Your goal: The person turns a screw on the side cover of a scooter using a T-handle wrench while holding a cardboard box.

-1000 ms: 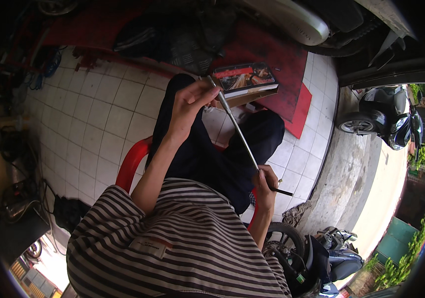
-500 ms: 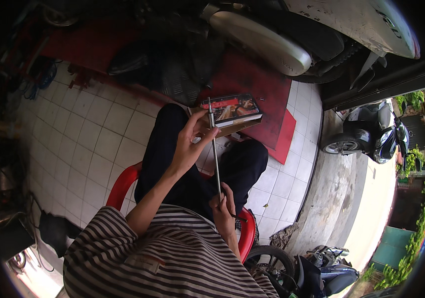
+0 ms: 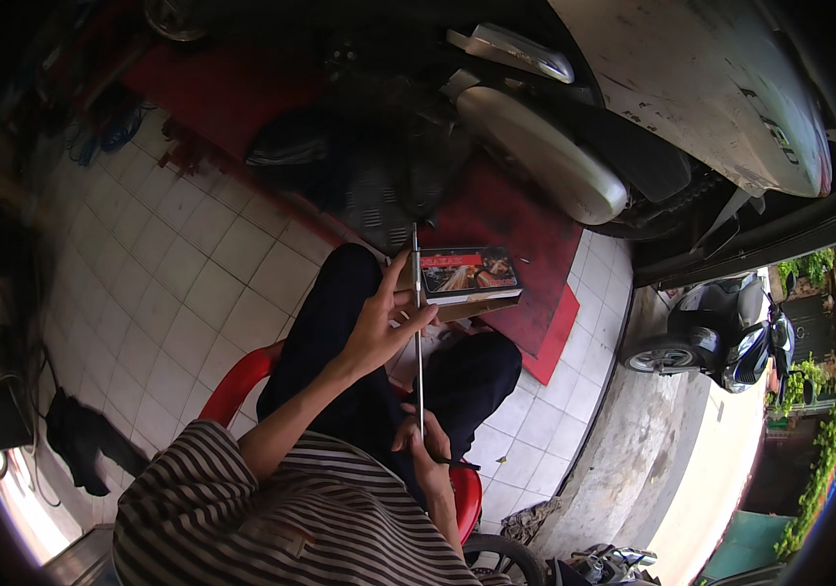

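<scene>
I sit on a red plastic chair (image 3: 242, 376) and hold a long thin metal rod (image 3: 418, 313) upright in front of me. My left hand (image 3: 379, 327) pinches the rod near its upper part, fingers spread around it. My right hand (image 3: 428, 439) grips the rod's lower end close to my lap. Just past the rod, a flat box with a red and dark printed lid (image 3: 467, 273) rests by my knee on the floor.
A red mat (image 3: 506, 210) lies ahead on the white tiled floor (image 3: 174, 264), under a motorcycle's silver exhaust (image 3: 535, 151) and white bodywork (image 3: 721, 88). A parked scooter (image 3: 721, 332) stands at right by the concrete kerb. Dark clutter lies at the left wall.
The rod has swung from a slant to nearly upright. My right hand has come in toward my lap, and my view has tilted up toward the motorcycle.
</scene>
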Demonstrator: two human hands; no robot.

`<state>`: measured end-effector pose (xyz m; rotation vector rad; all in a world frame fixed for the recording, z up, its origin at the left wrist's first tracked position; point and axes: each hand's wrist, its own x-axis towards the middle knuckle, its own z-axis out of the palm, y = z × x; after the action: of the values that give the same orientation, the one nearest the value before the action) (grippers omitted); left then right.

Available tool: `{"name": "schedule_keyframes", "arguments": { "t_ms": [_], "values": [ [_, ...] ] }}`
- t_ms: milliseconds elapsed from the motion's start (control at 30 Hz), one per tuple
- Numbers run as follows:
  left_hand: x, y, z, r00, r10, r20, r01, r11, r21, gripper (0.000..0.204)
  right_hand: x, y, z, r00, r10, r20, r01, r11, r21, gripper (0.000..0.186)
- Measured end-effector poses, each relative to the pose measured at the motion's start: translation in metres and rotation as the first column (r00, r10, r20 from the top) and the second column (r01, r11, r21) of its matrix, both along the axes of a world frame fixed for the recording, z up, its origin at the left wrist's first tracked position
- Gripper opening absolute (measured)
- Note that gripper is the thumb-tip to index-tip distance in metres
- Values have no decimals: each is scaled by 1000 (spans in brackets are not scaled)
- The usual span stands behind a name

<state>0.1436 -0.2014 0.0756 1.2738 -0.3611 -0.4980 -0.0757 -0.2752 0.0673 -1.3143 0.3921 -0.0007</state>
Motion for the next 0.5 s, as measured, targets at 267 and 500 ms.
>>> {"name": "schedule_keyframes", "arguments": {
  "t_ms": [267,500],
  "values": [
    [32,-6,14,984,-57,168,33,989,143,84,22,10,28,994,-108,13,109,989,-104,43],
    [94,-42,65,967,-178,184,142,970,198,77,78,-8,80,988,-133,82,137,990,-35,40]
  ]
}}
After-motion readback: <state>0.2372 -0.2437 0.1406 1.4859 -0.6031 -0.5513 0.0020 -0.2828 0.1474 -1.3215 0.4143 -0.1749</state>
